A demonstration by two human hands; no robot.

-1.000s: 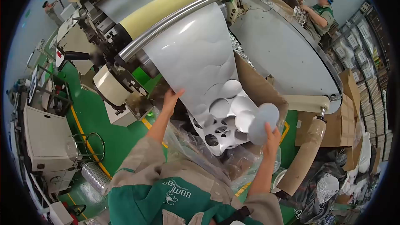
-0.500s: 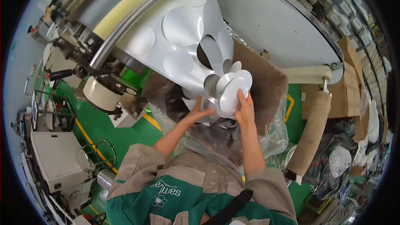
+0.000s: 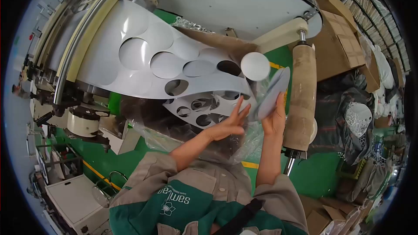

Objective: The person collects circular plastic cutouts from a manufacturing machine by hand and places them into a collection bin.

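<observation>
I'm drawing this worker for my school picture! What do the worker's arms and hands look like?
The left hand and right hand are bare, with no gloves showing. Loose beige sleeves end near the elbows. They belong to a beige and green shirt with a white flower logo and white lettering.

Looks bright and fairly even across the middle. Glints in white streaks on the glossy silver-white sheet with round cut-outs (image 3: 146, 73), left of centre, and along the curved polished steel bar (image 3: 69, 54), upper left. Lies in shadow inside the brown cardboard box (image 3: 217, 43), centre. Bows and softens toward the edges, black in the corners.
</observation>
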